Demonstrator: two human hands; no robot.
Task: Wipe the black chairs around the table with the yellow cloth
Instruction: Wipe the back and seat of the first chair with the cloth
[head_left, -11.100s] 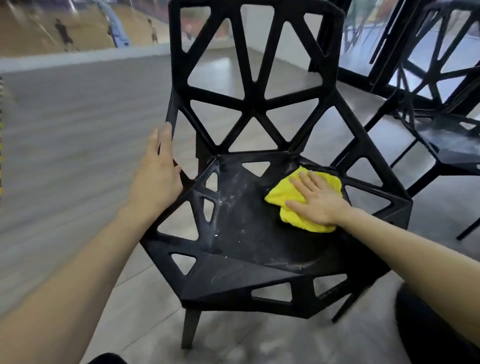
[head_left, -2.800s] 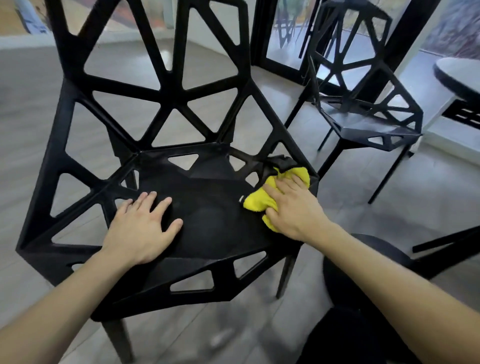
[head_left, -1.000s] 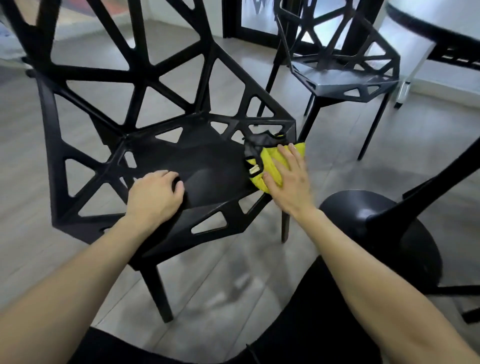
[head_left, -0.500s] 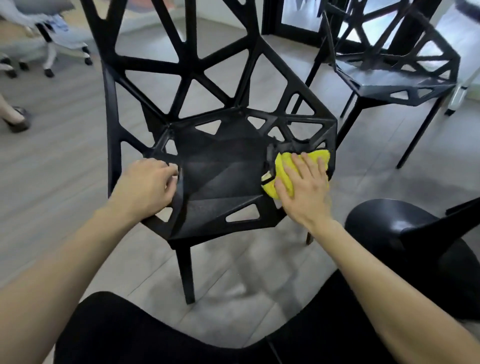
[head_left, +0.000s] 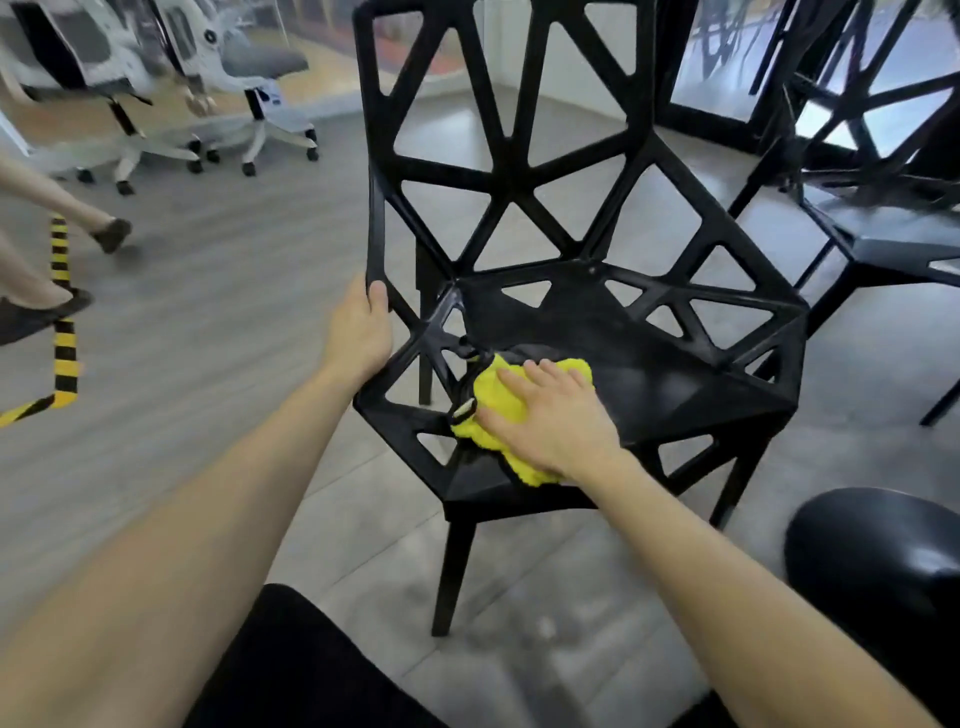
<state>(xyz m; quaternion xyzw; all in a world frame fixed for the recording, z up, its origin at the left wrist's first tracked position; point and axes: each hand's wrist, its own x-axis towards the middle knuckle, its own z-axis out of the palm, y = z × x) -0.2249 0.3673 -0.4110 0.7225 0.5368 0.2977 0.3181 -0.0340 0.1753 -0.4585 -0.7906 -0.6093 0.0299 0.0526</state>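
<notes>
A black lattice chair (head_left: 649, 358) with triangular cut-outs stands in front of me, its backrest rising at the top centre. The yellow cloth (head_left: 498, 400) lies on the front left part of the seat. My right hand (head_left: 550, 421) presses flat on the cloth with straight fingers. My left hand (head_left: 361, 332) grips the chair's left side frame, thumb curled over the bar. A second black chair (head_left: 893, 228) stands at the right, partly cut off.
A round black table base (head_left: 878, 561) sits on the floor at lower right. White office chairs (head_left: 260, 93) stand at the far left. Another person's legs and shoes (head_left: 57, 306) are at the left edge beside a yellow-black striped tape (head_left: 62, 332).
The chair has turned so its seat faces me more squarely. My right hand slid the cloth from the right seat edge to the front left. My left hand shifted up the left side frame.
</notes>
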